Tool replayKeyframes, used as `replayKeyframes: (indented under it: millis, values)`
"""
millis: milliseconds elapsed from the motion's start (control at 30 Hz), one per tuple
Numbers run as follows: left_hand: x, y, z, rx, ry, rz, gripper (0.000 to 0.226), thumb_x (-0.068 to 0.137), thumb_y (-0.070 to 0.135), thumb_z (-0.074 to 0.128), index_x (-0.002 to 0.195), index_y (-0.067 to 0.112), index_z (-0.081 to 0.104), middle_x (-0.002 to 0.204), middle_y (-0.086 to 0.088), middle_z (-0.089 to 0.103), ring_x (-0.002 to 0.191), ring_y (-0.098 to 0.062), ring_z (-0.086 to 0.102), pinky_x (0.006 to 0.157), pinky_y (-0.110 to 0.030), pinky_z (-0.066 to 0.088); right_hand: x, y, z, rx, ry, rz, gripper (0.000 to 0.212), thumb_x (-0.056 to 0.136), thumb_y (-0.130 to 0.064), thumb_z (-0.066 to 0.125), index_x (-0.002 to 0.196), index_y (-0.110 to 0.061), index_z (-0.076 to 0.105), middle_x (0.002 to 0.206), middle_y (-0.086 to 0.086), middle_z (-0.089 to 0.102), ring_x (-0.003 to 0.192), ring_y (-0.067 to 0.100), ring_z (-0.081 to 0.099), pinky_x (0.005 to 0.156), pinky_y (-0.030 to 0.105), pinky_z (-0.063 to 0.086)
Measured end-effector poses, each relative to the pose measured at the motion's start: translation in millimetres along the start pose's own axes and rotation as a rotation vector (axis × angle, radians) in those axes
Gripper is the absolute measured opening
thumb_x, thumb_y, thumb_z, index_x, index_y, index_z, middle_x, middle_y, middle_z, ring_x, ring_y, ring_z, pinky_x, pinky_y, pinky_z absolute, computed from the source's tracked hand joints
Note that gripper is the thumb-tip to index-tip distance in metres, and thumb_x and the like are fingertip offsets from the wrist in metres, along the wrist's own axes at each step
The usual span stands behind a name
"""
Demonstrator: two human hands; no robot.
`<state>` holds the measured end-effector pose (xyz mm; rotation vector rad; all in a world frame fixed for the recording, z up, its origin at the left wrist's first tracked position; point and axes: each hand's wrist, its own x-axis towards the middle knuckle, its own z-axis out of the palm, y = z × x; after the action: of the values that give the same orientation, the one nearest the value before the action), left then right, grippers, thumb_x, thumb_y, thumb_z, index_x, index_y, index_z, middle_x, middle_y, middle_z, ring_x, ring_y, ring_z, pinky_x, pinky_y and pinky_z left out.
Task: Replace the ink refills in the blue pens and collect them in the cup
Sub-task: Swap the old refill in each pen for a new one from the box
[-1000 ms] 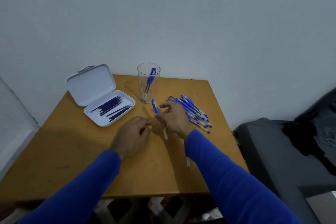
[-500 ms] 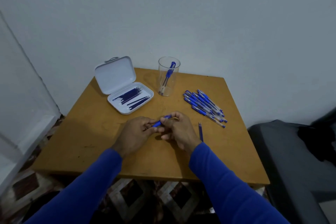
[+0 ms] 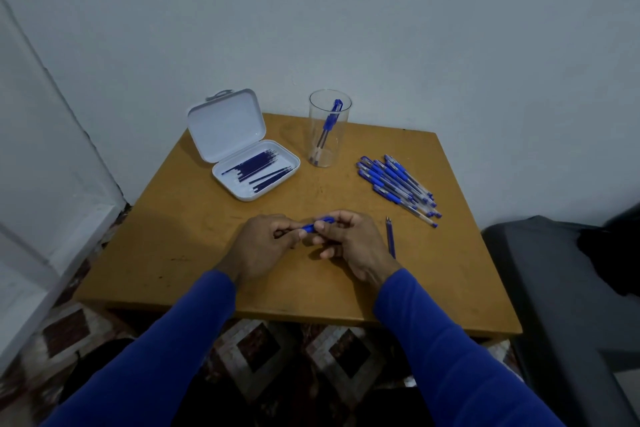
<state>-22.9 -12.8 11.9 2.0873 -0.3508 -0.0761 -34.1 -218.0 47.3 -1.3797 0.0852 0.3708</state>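
Observation:
Over the middle of the wooden table (image 3: pixel 173 246), my left hand (image 3: pixel 263 239) and my right hand (image 3: pixel 349 239) meet and both pinch one blue pen (image 3: pixel 317 224); most of it is hidden by my fingers. A loose blue refill (image 3: pixel 390 236) lies just right of my right hand. Several blue pens (image 3: pixel 398 184) lie in a pile at the right. A clear cup (image 3: pixel 327 130) at the back holds one blue pen. An open white case (image 3: pixel 249 149) at the back left holds several dark blue refills.
A pale wall rises right behind the table. A dark grey seat (image 3: pixel 561 288) stands close on the right. White panelling (image 3: pixel 41 218) runs along the left. Patterned floor shows below the table's front edge.
One second ago my right hand reached beside the pen pile with a pen. Both hands have since drawn back to the table's middle and hold that pen between them. The view pulled back.

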Motion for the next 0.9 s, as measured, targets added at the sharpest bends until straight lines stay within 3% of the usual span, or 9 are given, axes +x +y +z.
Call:
replayKeyframes:
  millis: [267,367,533,733,833,900]
  values:
    - [1.0,3.5,2.0,-0.024,-0.035,0.02,0.013,0.097,0.036,0.063,0.098,0.03,0.076,0.078,0.016,0.068,0.074,-0.006,0.064,0.07,-0.026,0.052,-0.8,0.7,0.9,0.003,0.01,-0.033,0.022,0.095,-0.006,0.066,0.116,0.0,0.068,0.093,0.013,0.076,0.075,0.016,0.07,0.055,0.023,0.058]
    - [1.0,4.1,1.7,0.009,-0.053,0.026,0.015,0.099,0.035,0.061,0.095,0.03,0.074,0.079,0.014,0.067,0.075,-0.008,0.063,0.071,-0.031,0.054,-1.7,0.2,1.6,-0.005,0.014,-0.029,0.022,0.095,-0.007,0.065,0.116,0.001,0.067,0.094,0.015,0.076,0.075,0.017,0.071,0.055,0.022,0.058]
    - [2.8,7.2,-0.1,0.022,-0.091,0.016,0.015,0.101,0.03,0.059,0.096,0.032,0.073,0.08,0.026,0.065,0.073,0.0,0.061,0.068,-0.018,0.045,-2.0,0.5,2.6,-0.017,0.018,-0.03,0.022,0.096,-0.007,0.063,0.116,0.002,0.065,0.096,0.018,0.076,0.077,0.02,0.073,0.056,0.023,0.058]
    - [5.0,5.0,-1.7,0.05,-0.111,0.013,0.019,0.102,0.029,0.058,0.103,0.024,0.076,0.081,0.02,0.066,0.073,-0.005,0.061,0.07,-0.027,0.048,-2.2,2.0,2.5,-0.02,0.009,-0.035,0.022,0.097,-0.006,0.061,0.117,0.004,0.063,0.096,0.019,0.076,0.08,0.021,0.075,0.057,0.023,0.059]
    - [6.7,3.9,-2.0,0.06,-0.114,0.021,0.018,0.101,0.029,0.059,0.1,0.026,0.077,0.079,0.013,0.067,0.072,-0.01,0.061,0.071,-0.038,0.053,-2.2,2.0,2.0,-0.016,0.008,-0.034,0.022,0.098,-0.005,0.061,0.117,0.005,0.063,0.096,0.02,0.076,0.081,0.021,0.075,0.059,0.023,0.06]
    - [7.6,3.3,-2.0,0.067,-0.118,0.014,0.018,0.101,0.028,0.059,0.102,0.027,0.077,0.079,0.013,0.067,0.072,-0.009,0.061,0.071,-0.038,0.053,-2.2,2.3,2.3,-0.006,0.009,-0.024,0.023,0.098,-0.005,0.06,0.118,0.006,0.062,0.097,0.019,0.076,0.082,0.021,0.076,0.059,0.024,0.06]
